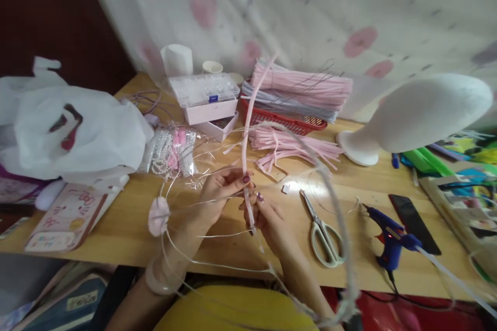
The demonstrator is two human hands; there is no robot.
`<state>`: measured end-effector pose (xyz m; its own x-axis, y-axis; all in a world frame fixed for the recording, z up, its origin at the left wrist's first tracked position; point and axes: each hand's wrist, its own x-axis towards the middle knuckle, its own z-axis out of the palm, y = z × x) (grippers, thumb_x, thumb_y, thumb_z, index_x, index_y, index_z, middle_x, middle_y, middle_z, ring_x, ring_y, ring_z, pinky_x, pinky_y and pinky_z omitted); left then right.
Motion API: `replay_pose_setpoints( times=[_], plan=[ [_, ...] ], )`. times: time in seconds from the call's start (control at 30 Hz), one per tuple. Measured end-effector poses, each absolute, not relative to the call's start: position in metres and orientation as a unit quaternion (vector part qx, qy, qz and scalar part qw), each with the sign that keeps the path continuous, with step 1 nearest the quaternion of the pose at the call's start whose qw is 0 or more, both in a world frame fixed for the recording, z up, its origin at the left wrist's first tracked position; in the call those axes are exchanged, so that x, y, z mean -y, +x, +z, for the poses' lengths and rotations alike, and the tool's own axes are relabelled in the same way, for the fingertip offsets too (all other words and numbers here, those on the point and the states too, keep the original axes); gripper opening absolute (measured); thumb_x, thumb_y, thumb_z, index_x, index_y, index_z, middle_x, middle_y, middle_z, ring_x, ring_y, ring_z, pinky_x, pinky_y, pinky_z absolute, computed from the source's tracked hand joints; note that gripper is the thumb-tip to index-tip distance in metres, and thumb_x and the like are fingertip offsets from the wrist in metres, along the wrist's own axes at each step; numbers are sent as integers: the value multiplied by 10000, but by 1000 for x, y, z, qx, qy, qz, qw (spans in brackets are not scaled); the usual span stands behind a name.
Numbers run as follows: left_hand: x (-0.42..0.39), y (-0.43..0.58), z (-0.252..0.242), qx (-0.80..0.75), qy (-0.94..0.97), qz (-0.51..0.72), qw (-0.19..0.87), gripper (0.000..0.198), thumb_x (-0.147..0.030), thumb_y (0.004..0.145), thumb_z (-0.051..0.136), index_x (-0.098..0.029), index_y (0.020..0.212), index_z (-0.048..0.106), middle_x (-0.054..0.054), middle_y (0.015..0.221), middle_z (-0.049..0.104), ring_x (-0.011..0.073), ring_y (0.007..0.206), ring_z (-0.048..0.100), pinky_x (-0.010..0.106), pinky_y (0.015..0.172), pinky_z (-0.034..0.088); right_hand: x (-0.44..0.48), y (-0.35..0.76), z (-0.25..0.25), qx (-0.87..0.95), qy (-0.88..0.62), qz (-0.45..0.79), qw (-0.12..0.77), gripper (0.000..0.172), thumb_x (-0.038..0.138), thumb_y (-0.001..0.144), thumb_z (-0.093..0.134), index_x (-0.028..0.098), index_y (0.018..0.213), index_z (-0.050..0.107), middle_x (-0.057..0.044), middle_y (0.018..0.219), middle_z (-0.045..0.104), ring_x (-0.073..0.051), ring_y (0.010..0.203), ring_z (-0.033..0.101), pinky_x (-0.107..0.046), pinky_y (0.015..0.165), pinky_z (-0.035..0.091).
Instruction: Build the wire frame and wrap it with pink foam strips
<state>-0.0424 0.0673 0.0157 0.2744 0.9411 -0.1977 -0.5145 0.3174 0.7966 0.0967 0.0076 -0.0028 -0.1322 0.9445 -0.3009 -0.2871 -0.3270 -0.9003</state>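
A long pink pipe cleaner (250, 108) stands up from between my hands, with its lower end running down past my right fingers. My left hand (221, 191) pinches it between thumb and fingertips. Just below, my right hand (269, 217) is closed on the same pipe cleaner, thumb against the fingers. Around both hands spreads a round, thin white wire frame (217, 268), part of its rim (337, 201) wrapped in something pale and fuzzy. A pink oval pad (159, 216) joins several wires at the left, in front of my left forearm. Exactly where the pipe cleaner meets the frame is hidden by my fingers.
Scissors (326, 238) and a blue glue gun (390, 238) lie to the right, near a black phone (415, 222). Behind are bundled pink pipe cleaners (295, 146), a red basket (287, 123) and a white foam head (430, 114). Bagged beads (173, 150) lie left.
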Motion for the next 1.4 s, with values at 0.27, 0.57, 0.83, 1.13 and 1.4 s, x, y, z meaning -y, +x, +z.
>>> replay_pose_setpoints(
  times=[0.27, 0.57, 0.83, 1.13, 1.4],
  plan=[
    [-64, -28, 8, -327, 302, 458, 770, 394, -391, 495, 971, -168, 758, 779, 32, 699, 749, 145, 664, 683, 239, 620, 548, -5, 95, 1, 349, -386, 701, 488, 386, 569, 821, 690, 211, 781, 550, 102, 466, 402, -59, 357, 278, -205, 376, 261],
    [-84, -86, 14, -365, 275, 461, 761, 418, -587, 791, 741, -190, 914, 784, 74, 908, 813, 198, 801, 761, 329, 813, 612, -5, 162, 33, 522, -423, 524, 524, 210, 375, 963, 609, 202, 846, 632, 5, 745, 593, -121, 668, 541, -255, 639, 435],
    [-63, -89, 44, -424, 532, 467, 565, 540, -675, 727, 745, -210, 998, 790, 66, 928, 767, 257, 986, 686, 366, 1023, 493, -24, 170, 58, 694, -520, 285, 408, 147, 229, 989, 460, 227, 854, 516, 3, 748, 608, -138, 655, 543, -264, 626, 398],
    [-61, -71, 44, -540, 592, 527, 284, 220, -367, 878, 667, -177, 888, 780, -50, 486, 570, 94, 412, 505, 185, 403, 407, -33, 155, 59, 575, -602, 177, 524, 316, 440, 1014, 437, 216, 876, 612, -38, 811, 645, -178, 764, 575, -308, 708, 421],
    [-48, -41, 34, -315, 786, 514, -138, 139, -89, 897, 645, -114, 1009, 724, 0, 582, 666, 112, 461, 513, 258, 500, 400, -48, 126, 72, 420, -478, 540, 551, 589, 781, 795, 557, 192, 795, 569, -19, 697, 624, -133, 593, 564, -258, 549, 428]
  ],
)
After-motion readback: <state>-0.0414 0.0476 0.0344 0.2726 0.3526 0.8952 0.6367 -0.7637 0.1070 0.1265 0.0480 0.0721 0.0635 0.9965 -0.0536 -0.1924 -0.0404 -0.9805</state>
